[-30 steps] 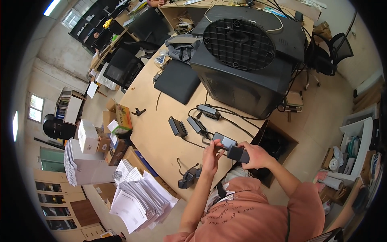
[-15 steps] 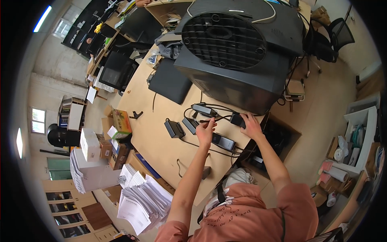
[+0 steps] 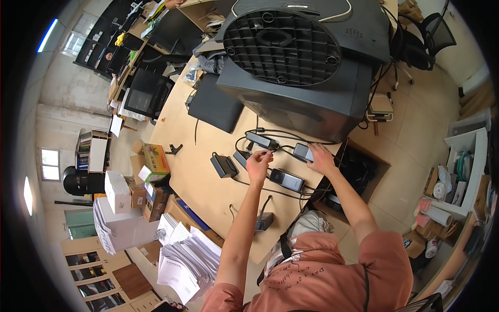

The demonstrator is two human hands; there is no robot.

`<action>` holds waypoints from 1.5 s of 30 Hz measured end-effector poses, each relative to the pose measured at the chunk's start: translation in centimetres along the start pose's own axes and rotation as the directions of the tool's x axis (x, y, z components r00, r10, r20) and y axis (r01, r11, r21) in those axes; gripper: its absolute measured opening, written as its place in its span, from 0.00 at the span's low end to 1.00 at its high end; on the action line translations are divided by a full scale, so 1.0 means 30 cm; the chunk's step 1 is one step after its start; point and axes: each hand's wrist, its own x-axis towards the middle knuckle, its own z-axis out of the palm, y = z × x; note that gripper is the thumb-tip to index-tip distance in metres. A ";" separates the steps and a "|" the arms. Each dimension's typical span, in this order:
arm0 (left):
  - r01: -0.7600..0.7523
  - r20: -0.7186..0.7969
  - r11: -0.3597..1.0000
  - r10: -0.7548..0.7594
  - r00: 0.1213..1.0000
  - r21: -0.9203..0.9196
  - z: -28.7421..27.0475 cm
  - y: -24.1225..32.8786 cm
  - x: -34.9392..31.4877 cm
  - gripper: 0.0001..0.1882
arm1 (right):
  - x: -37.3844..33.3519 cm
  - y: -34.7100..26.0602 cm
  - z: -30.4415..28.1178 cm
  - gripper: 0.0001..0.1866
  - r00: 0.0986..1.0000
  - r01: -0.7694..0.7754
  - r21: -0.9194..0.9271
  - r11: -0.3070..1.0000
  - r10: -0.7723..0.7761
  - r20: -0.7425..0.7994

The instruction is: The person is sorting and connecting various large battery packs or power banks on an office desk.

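Observation:
My right hand (image 3: 322,159) grips a black power adapter (image 3: 302,151) at its right end; the grey label side faces up. My left hand (image 3: 258,165) is closed in a pinch to the left of it, with a small dark bit at the fingertips that I cannot make out. Just beyond the left hand lies another power adapter (image 3: 261,141) among looped black cables. A third adapter, partly hidden, sits beside that hand. Nearer to me rests a larger power adapter (image 3: 287,180) with a grey label. A black power brick (image 3: 224,166) stands to the left.
A big dark machine casing (image 3: 291,114) with an oval ribbed base (image 3: 282,48) on it fills the table's far side. Left of it lies a flat black case (image 3: 215,104). Another black adapter (image 3: 264,221) sits at the near edge. Paper stacks (image 3: 187,260) and boxes (image 3: 156,161) stand left.
The adapter in my right hand has turned, so its grey label now shows. My left hand has shifted slightly left and drawn its fingers together. The view has moved a little.

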 end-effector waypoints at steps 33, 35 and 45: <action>-0.667 0.647 0.007 0.233 0.726 0.745 -0.019 0.093 0.330 0.26 | 0.203 -0.288 0.141 0.09 0.981 -0.080 0.218 0.973 0.116 -0.155; -0.676 0.634 0.151 0.249 0.732 0.721 -0.051 0.094 0.338 0.25 | 0.215 -0.275 0.158 0.08 0.977 0.024 0.149 0.989 0.009 -0.213; -0.688 0.619 0.252 0.305 0.724 0.680 -0.079 0.091 0.350 0.22 | 0.274 -0.269 0.211 0.09 0.972 0.104 -0.002 0.995 -0.102 -0.213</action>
